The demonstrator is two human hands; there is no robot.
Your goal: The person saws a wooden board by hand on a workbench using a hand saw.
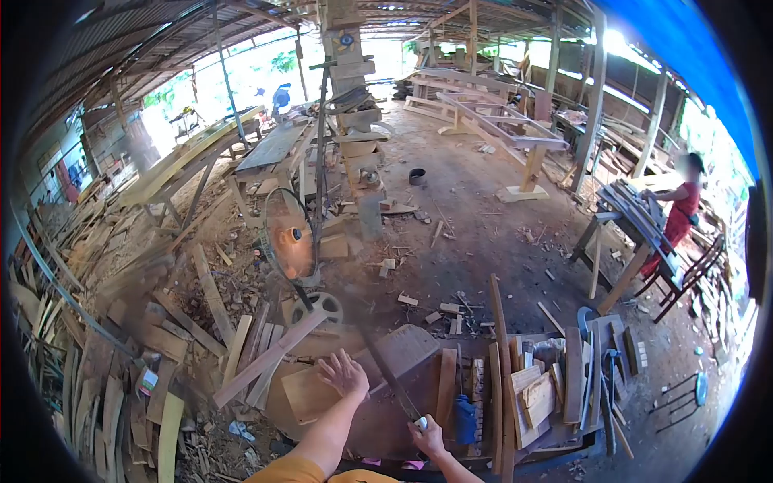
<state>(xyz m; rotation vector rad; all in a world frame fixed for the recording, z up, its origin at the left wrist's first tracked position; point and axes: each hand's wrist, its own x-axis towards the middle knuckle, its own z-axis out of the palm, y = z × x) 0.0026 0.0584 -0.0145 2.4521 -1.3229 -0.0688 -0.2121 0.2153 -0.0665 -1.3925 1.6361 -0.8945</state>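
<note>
Long blade (390, 373) slanted across the workbench (354, 428).
I see the right hand (428, 439) closed around its handle (421, 423); the left hand (344, 375), fingers spread, gripping nothing, is over the board (301, 396).

Left hand (345, 375) palm-down, fingers (343, 357) splayed; right hand (427, 437) apparently clenched.
</note>
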